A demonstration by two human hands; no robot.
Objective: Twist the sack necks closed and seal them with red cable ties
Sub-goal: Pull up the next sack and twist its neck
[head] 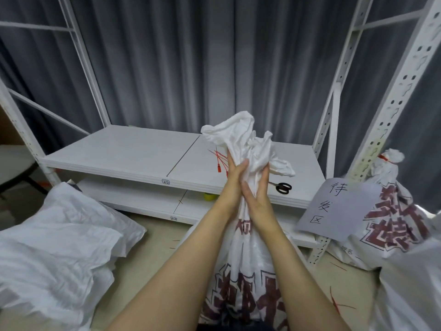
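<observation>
A white sack (241, 278) with dark red print stands upright between my forearms. Its gathered neck (248, 144) rises bunched above my hands. My left hand (235, 177) wraps round the neck from the left, thumb across the front. My right hand (259, 194) grips the neck from the right, just below the left. Several red cable ties (220, 160) lie on the white shelf (133, 151) right behind my left hand. A tied sack (393, 211) with a red tie (383, 157) at its neck leans at the right.
Black-handled scissors (282, 187) lie on the shelf edge to the right of my hands. Crumpled white sacks (57, 242) lie on the floor at left. A paper sign (334, 209) hangs on the rack post. A yellow-green roll (210, 196) sits on the lower shelf.
</observation>
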